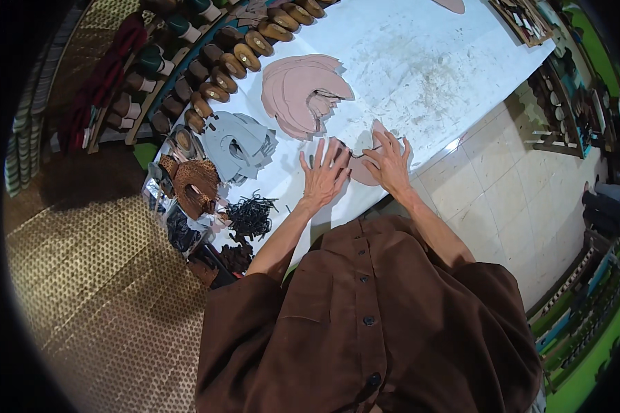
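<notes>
Over the near edge of the white table my left hand point(324, 175) lies with its fingers spread, palm down. My right hand point(391, 165) rests beside it, fingers apart and bent, touching a flat pink cut piece point(363, 173) that shows between the two hands. A short thin black strip point(356, 155) lies across that piece, close to the right fingertips. What is under both palms is hidden. Just beyond the hands sits a fanned stack of curved pink pieces point(286, 96). To the left are grey-blue cut pieces point(227, 141) and a heap of black strips point(250, 215).
Rows of brown shoe lasts point(246, 58) line the table's far left edge. Leopard-print pieces point(195, 184) lie at the left corner. The white table point(455, 41) carries dark scraps farther off. A tool rack point(521, 19) stands at the far right, above a tiled floor point(489, 172).
</notes>
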Action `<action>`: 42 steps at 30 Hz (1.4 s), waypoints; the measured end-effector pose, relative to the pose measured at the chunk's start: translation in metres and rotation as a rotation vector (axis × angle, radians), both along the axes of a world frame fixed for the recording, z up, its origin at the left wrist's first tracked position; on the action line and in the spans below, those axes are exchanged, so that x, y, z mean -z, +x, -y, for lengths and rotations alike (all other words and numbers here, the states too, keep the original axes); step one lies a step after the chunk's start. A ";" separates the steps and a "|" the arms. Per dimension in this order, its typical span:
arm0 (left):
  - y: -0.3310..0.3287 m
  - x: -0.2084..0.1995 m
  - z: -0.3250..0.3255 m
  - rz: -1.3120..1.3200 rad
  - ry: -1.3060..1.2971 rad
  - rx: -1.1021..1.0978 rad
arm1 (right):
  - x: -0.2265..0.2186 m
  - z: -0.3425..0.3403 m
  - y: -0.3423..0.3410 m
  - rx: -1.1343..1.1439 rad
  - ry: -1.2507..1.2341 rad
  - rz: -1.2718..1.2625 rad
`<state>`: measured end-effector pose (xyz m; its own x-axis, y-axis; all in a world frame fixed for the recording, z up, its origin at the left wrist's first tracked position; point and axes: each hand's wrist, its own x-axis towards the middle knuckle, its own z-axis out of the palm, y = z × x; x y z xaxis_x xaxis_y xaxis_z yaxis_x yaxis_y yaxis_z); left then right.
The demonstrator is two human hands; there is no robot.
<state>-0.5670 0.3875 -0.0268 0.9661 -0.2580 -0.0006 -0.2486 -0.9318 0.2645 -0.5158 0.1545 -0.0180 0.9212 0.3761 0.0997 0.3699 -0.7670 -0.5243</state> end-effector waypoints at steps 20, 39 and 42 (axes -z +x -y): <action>0.007 -0.003 0.002 -0.062 0.010 -0.005 | 0.001 -0.008 0.007 -0.047 -0.093 -0.084; 0.008 -0.007 0.004 -0.054 -0.146 -0.099 | -0.002 -0.015 -0.011 0.084 0.058 -0.111; 0.007 -0.007 0.001 -0.068 -0.146 -0.114 | -0.001 -0.016 -0.009 0.079 0.045 -0.140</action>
